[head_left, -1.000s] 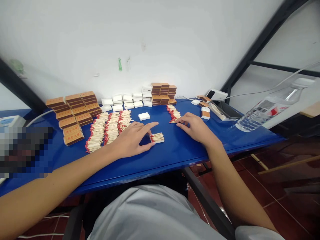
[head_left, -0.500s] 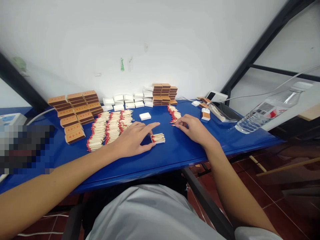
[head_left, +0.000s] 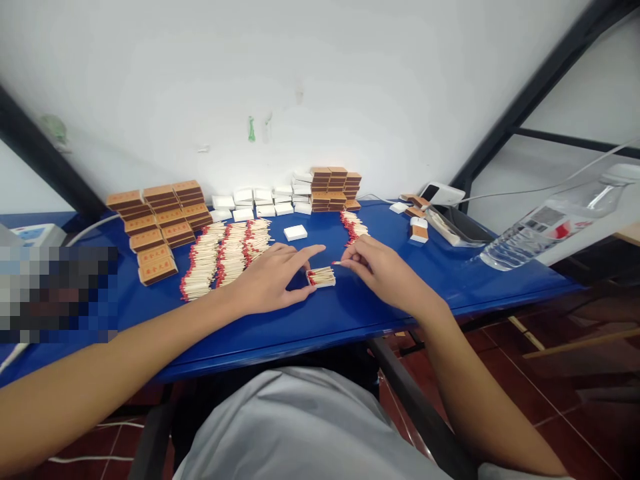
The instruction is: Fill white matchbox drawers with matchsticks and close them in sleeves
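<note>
A small white matchbox tray (head_left: 321, 277) partly filled with red-tipped matches lies on the blue table (head_left: 350, 313). My left hand (head_left: 273, 280) rests beside the tray, thumb and fingers bracing its left side, forefinger stretched out above it. My right hand (head_left: 383, 270) pinches a match (head_left: 338, 263) just above the tray's right end. A short row of loose matches (head_left: 353, 227) lies behind my right hand. Long rows of matches (head_left: 225, 253) lie to the left.
Stacks of brown matchbox sleeves (head_left: 157, 217) stand at the left and at the back (head_left: 333, 187). White empty trays (head_left: 260, 200) line the wall, with one (head_left: 295, 232) lying apart. A water bottle (head_left: 545, 227), a phone (head_left: 440, 193) and a cable lie at the right.
My right hand left the row of loose matches and came left to the tray with a match pinched in its fingers. The left hand kept its place.
</note>
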`<state>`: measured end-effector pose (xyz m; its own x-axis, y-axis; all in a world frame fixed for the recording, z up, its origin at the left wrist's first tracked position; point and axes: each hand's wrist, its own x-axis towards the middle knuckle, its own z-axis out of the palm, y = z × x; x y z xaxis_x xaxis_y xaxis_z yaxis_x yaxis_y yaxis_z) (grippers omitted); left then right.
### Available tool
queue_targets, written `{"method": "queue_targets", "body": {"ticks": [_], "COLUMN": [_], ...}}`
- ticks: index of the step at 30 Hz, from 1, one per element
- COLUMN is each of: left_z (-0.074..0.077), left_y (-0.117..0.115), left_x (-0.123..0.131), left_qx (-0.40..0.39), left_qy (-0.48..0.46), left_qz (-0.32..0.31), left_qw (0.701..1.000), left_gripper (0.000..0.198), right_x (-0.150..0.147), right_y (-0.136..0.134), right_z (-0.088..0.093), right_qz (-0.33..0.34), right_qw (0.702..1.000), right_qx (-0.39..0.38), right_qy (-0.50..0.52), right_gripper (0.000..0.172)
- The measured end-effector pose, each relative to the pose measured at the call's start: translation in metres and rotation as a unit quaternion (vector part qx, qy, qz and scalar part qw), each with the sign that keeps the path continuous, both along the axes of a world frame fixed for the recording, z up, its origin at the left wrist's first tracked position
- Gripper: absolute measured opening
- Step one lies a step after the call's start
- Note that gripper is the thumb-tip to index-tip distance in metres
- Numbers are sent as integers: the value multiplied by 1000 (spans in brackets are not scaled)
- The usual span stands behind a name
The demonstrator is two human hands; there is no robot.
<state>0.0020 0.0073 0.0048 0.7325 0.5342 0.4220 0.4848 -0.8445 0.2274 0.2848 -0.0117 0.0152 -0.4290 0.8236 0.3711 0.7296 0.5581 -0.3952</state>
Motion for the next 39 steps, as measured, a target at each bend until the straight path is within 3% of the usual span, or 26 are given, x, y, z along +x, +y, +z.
{"method": "queue_targets", "body": {"ticks": [7, 18, 25, 31, 35, 39], "left_z": [-2, -2, -2, 1, 2, 2], "left_y": [1, 0, 1, 0, -1, -1], "left_x": [0, 0, -1, 0, 1, 0], "left_qx": [11, 10, 6, -5, -11, -12], "left_qy": [2, 0, 0, 6, 2, 2], "left_qz": [-4, -1, -7, -3, 2, 2], "left_qw": [1000, 1000, 1000, 1000, 1000, 1000], "left_gripper": [64, 66, 66, 65, 63, 64], "right_x": [-36, -18, -21, 4, 32, 43], "right_y": [-20, -16, -12, 2, 23, 36], "right_z": [1, 2, 0, 4, -9, -22], "right_qz": [39, 23, 38, -17, -93, -98], "right_qw": [997, 999, 999, 1000, 995, 995], "right_qx": [15, -11, -28, -5, 29, 20], "right_qy": [-66, -41, -16, 0, -4, -13], "right_gripper": [16, 11, 11, 15, 16, 16]}}
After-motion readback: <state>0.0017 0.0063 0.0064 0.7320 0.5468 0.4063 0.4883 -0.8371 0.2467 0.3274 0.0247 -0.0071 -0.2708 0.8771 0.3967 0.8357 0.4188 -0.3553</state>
